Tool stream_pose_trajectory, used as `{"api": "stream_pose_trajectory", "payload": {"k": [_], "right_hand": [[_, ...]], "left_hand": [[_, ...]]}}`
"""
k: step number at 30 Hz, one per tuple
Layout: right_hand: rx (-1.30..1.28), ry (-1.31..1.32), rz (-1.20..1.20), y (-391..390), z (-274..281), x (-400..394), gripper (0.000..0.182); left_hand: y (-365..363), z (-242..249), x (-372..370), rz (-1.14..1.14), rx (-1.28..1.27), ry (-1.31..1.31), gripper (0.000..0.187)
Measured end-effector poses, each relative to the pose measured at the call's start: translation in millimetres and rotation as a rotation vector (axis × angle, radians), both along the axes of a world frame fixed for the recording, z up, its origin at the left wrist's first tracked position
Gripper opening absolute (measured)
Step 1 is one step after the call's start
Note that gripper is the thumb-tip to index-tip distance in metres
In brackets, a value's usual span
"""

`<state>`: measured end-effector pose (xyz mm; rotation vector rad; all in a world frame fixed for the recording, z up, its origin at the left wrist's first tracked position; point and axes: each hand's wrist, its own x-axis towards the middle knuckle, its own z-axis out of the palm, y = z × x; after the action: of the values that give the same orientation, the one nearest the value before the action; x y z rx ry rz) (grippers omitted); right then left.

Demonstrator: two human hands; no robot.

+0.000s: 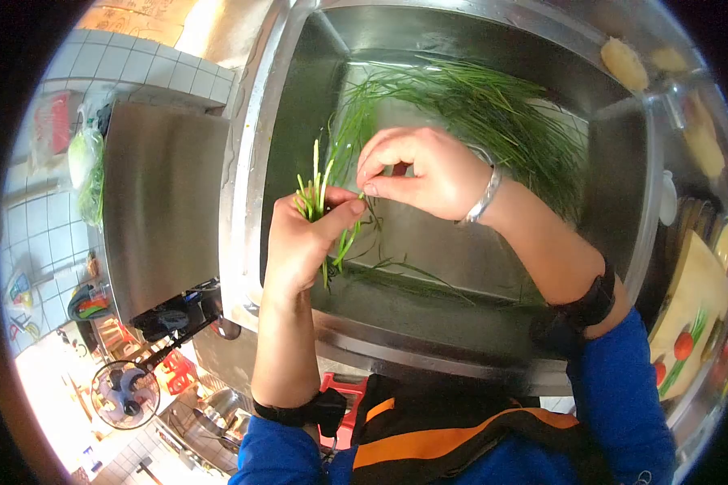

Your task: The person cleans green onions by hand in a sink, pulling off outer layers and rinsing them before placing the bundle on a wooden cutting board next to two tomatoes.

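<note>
My left hand [295,246] is closed around a small bunch of green chives [316,190]. Their pale cut ends point upward and the leaves hang below the fist. My right hand [429,174] pinches thumb and forefinger together right beside the left thumb, on a thin green piece at the edge of the bunch; the fingers partly hide it. Both hands are above a steel sink [429,259]. A large heap of long chives [493,105] lies along the sink's far and right side, and a few loose blades are on the near side.
A steel panel [166,210] stands left of the sink, with a bag of greens [89,170] behind it. To the right are a cutting board [692,283], a red tomato [683,346] and a pale oblong item [624,65]. A fan [125,394] is at lower left.
</note>
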<state>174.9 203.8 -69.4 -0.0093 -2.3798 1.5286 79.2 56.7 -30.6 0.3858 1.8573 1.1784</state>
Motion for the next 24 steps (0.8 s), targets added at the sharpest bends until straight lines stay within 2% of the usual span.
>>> {"api": "stream_pose_trajectory", "payload": {"k": [1,3,4,5,9,13,17,19,21,24], "right_hand": [[0.001,0.001,-0.011,2,-2,0,0.011],[-0.632,-0.373,-0.211,8,-7,-1,0.011],[-0.602,-0.372,-0.317,12,-9,1,0.013],[-0.597,-0.375,-0.308,14,-9,3,0.013],[-0.705,-0.379,-0.024,-1,4,9,0.015],[-0.721,-0.375,0.017,-15,2,6,0.013],[-0.568,-0.183,-0.057,-23,-9,2,0.01],[-0.444,-0.019,-0.271,-21,-6,0,0.01],[-0.636,-0.163,-0.287,-8,0,4,0.016],[-0.702,-0.253,-0.204,-4,1,6,0.017]], "left_hand": [[-1,-1,0,-0.035,0.012,0.036,0.009],[-4,-2,1,-0.063,0.03,0.073,0.009],[-6,-1,2,-0.047,0.041,0.063,0.01],[-7,-1,3,-0.026,0.052,0.051,0.011],[-10,2,3,0.012,0.041,0.039,0.011],[-9,3,4,0.023,0.037,-0.043,0.01],[-9,3,2,0.088,0.079,-0.188,0.01],[-9,4,2,0.089,0.09,-0.237,0.01],[-9,6,5,0.115,0.099,-0.296,0.012],[-15,4,3,0.103,0.131,-0.398,0.013]]}}
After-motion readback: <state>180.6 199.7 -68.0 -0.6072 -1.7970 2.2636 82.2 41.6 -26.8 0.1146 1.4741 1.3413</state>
